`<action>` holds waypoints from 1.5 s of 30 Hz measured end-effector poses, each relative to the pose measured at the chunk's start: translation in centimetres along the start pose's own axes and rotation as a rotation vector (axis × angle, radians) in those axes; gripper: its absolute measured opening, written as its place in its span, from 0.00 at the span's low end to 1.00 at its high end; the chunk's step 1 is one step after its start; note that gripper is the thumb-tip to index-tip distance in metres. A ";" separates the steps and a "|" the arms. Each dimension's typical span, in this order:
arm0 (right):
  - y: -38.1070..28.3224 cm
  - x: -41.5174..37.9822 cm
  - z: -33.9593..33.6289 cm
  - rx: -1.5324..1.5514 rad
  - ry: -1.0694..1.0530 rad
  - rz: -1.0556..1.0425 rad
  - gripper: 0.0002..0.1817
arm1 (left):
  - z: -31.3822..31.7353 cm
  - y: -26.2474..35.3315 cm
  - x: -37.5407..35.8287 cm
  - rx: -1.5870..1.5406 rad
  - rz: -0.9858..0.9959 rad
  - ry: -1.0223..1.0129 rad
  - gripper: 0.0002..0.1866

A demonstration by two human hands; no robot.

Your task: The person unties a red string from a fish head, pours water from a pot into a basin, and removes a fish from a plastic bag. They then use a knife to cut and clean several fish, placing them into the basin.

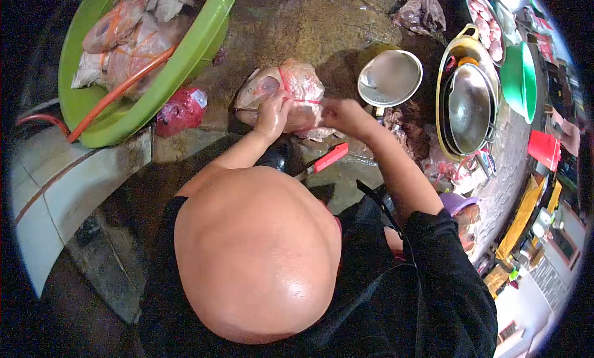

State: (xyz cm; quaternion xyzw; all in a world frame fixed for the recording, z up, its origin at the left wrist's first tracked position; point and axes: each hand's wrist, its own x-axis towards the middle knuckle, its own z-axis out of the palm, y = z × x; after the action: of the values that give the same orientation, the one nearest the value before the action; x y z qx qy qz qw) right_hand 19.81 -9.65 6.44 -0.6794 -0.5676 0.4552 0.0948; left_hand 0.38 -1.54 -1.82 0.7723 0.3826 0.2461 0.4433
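Observation:
A large pale fish head (253, 98) lies on the wet floor in front of me, bound with red string (303, 101). My left hand (272, 118) rests against it, fingers pinched at the string. On its other side my right hand (348, 118) is closed around the string, which runs taut between both hands; those fingertips are partly hidden. Below the fish head lies a knife with a red handle (331, 158). Its blade is partly covered by my own head, which fills the lower middle of the view.
A green basin (216, 24) at upper left holds several tied fish heads, with an orange hose (117, 95) across it. Beside it sits a red plastic bag (179, 112). Rightward are a white pot (390, 79), a gold-rimmed pan (442, 79) with metal bowls, and fish scraps (405, 132).

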 end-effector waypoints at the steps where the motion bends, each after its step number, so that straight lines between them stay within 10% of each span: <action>1: 0.4 -1.4 0.3 -0.088 -0.117 0.030 0.18 | -0.1 0.0 0.0 -0.013 -0.009 -0.024 0.03; 11: 3.7 -9.6 7.1 -0.071 -0.168 0.195 0.12 | -0.2 -0.2 0.1 -0.017 0.047 -0.030 0.05; 19: -2.0 -5.0 0.9 0.513 -0.136 0.223 0.11 | -0.3 -0.1 0.0 -0.066 0.039 -0.025 0.04; 21: 0.6 -0.3 1.8 0.012 0.149 -0.575 0.10 | -0.5 0.0 0.0 0.043 0.135 -0.006 0.04; 25: -3.5 5.4 -0.2 1.010 -0.183 0.328 0.06 | -0.2 0.4 -0.5 0.089 0.152 0.000 0.06; 29: -0.6 11.9 1.7 0.334 -0.239 -0.113 0.09 | 0.9 -0.2 -0.9 -0.869 -0.264 0.056 0.13; 31: -4.6 10.5 -1.3 -0.137 -0.302 -0.372 0.09 | -0.6 1.2 -0.9 -0.055 0.101 0.053 0.11; 33: -6.3 10.1 -1.5 0.931 -0.243 0.409 0.07 | -0.7 0.5 -1.2 0.034 0.118 0.032 0.10; 38: -1.6 15.4 3.2 0.820 -0.138 0.355 0.04 | -0.4 0.0 -1.2 0.193 0.214 -0.045 0.06; 41: 3.1 18.8 5.5 0.486 -0.140 0.152 0.04 | -1.1 0.9 -1.0 -0.170 -0.078 -0.099 0.05; 43: 2.6 18.4 5.2 0.341 -0.146 -0.076 0.04 | -2.0 1.5 -0.8 0.388 0.267 -0.191 0.04; 45: 2.5 18.2 5.4 0.617 -0.127 0.145 0.04 | -3.0 3.2 -0.2 0.441 0.373 -0.152 0.05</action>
State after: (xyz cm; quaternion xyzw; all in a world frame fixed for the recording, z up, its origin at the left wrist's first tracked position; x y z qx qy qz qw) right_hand 16.53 2.98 -7.56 -0.6275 -0.3576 0.6530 0.2280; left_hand -0.71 -1.25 2.37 0.9233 0.2440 0.1754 0.2393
